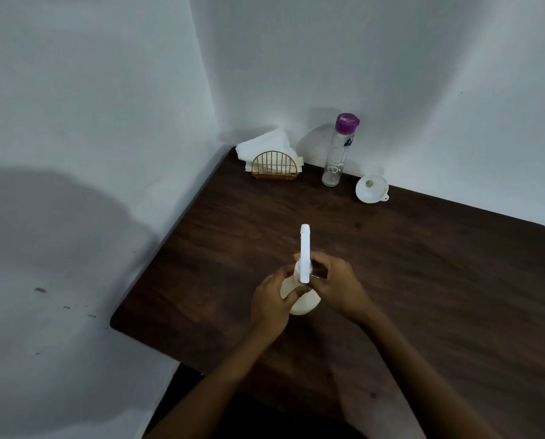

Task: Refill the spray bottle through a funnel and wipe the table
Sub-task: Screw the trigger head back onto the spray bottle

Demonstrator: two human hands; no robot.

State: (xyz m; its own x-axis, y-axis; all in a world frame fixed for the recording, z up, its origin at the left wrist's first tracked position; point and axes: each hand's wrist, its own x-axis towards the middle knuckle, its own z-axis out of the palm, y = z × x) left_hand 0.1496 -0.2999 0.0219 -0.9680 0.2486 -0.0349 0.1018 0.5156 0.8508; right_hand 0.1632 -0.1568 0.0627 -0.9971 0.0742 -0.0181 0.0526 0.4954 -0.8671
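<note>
The white spray bottle (300, 301) is standing upright near the middle of the dark wooden table (439, 280), its trigger head (305, 253) pointing toward the far wall. The left hand (272, 301) is gripping the bottle's body, fingers curled round it, while the right hand (337, 286) is pinching the collar just under the trigger head. Bare tabletop is stretching wide to the right and far side of the hands. Along the far edge, well apart from the hands, a clear water bottle (337, 153) (purple cap) is standing between a gold wire napkin holder (275, 166) with white napkins (266, 144) at the far left corner and a white funnel (372, 189) lying to the right.
</note>
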